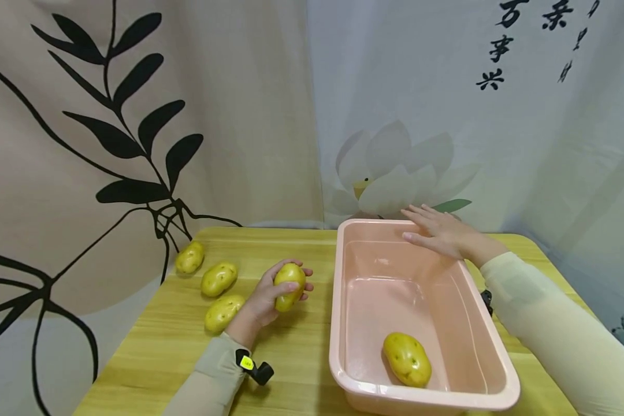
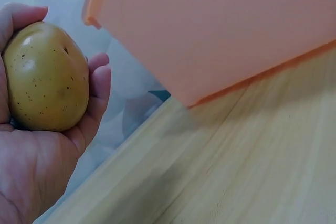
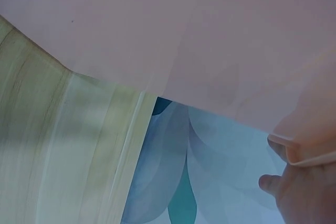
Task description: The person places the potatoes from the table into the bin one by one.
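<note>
My left hand (image 1: pixel 267 294) grips a yellow potato (image 1: pixel 290 287) above the table, left of the pink plastic basin (image 1: pixel 338 323). Its fingers wrap the potato (image 2: pixel 50 77) in the left wrist view, with the thumb across the near side. At the basin's far right corner my right hand (image 1: pixel 442 231) rests on the rim, fingers stretched out. The right wrist view shows part of that hand (image 3: pixel 307 195) against the rim. One potato (image 1: pixel 407 359) lies inside the basin, toward its near end.
Three more potatoes lie at the table's left: one (image 1: pixel 189 257) by the far left edge, another (image 1: pixel 219 279) nearer, and a third (image 1: pixel 223 314) partly behind my left hand. A printed curtain (image 1: pixel 260 115) hangs behind the wooden table (image 1: pixel 291 358).
</note>
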A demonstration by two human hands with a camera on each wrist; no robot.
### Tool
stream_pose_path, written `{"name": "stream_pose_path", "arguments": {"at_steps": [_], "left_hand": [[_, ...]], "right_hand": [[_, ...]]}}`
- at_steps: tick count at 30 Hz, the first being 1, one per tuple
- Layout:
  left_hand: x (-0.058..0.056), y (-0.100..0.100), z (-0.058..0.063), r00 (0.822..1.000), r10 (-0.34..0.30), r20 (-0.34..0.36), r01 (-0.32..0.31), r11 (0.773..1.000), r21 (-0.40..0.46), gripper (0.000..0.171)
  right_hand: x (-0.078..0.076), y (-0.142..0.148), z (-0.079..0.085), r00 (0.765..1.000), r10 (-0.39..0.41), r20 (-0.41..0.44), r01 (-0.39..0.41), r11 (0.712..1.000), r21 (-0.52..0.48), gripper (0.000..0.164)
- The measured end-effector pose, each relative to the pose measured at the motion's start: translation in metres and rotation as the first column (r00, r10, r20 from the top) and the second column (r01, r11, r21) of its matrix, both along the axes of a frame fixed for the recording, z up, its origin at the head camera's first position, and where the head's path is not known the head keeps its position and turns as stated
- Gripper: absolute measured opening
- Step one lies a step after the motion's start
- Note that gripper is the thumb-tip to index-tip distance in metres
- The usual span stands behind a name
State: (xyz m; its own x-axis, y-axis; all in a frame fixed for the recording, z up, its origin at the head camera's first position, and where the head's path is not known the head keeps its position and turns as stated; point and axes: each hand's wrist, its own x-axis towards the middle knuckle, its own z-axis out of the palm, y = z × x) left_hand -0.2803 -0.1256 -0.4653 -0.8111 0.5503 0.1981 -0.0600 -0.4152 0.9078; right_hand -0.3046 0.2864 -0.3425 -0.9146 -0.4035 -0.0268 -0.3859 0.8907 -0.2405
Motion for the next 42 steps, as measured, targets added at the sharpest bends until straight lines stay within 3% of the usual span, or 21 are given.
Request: {"name": "stream_pose_path", "arguments": {"at_steps": [7,14,20,28,35,42], "left_hand": [[0.004,0.001,0.007,1.0,-0.023,-0.002,0.023,1.0,0.018,0.039],[0.013,0.007,0.024,0.999,-0.039,-0.026,0.04,0.998,0.049,0.041],[0.026,0.013,0.043,0.997,-0.044,-0.061,0.049,0.995,0.087,0.041],[0.041,0.023,0.073,0.987,-0.103,-0.123,0.122,0.98,0.156,0.041],[0.044,0.037,0.104,0.975,-0.136,-0.177,0.159,0.98,0.123,0.041],[0.045,0.047,0.124,0.956,-0.165,-0.241,0.184,0.981,0.059,0.041]], "right_hand": [[0.0,0.0,-0.001,1.0,0.004,-0.009,-0.004,1.0,-0.007,0.076],[0.003,0.003,-0.002,1.0,0.003,-0.009,-0.003,1.0,-0.015,0.075],[0.003,0.003,-0.002,1.0,0.0,-0.012,-0.001,1.0,-0.012,0.075],[0.003,0.0,-0.001,1.0,-0.009,-0.02,0.008,1.0,-0.016,0.076],[0.002,0.002,-0.002,1.0,-0.006,-0.029,0.006,1.0,-0.021,0.075],[0.002,0.003,-0.002,0.999,-0.003,-0.033,0.002,1.0,-0.023,0.077]]}}
